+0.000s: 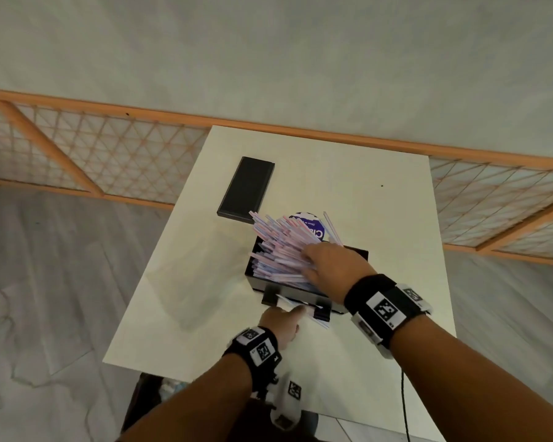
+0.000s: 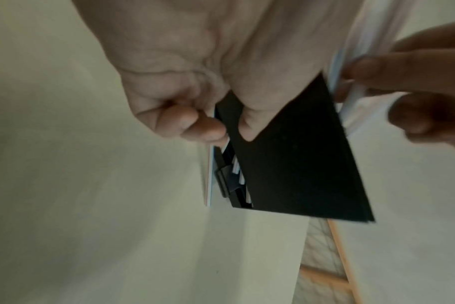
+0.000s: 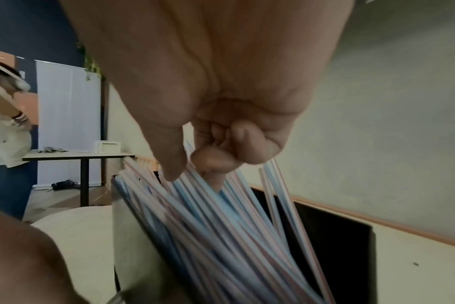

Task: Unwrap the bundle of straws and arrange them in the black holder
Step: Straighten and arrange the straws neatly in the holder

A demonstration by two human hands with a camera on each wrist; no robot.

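On the white table point(image 1: 380, 218), a little near of its middle, the black holder point(image 1: 358, 250) stands open, and the straws point(image 1: 278, 250) lie in it in a loose fan that leans to the far left, their ends well over the rim. The right hand point(image 1: 332, 263) rests on the fan with its fingers curled among the straws, grasping some of them. The left hand point(image 1: 281, 323) is at the near slot of the holder; its fingers pinch a straw or two there, though the blur hides exactly how many.

I judge the fan could slide off over the left rim if the right hand lifts too soon. A hard pull at the slot could shift the holder. Beyond it lie a black lid point(image 1: 246, 189) and a round blue label point(image 1: 310, 224).
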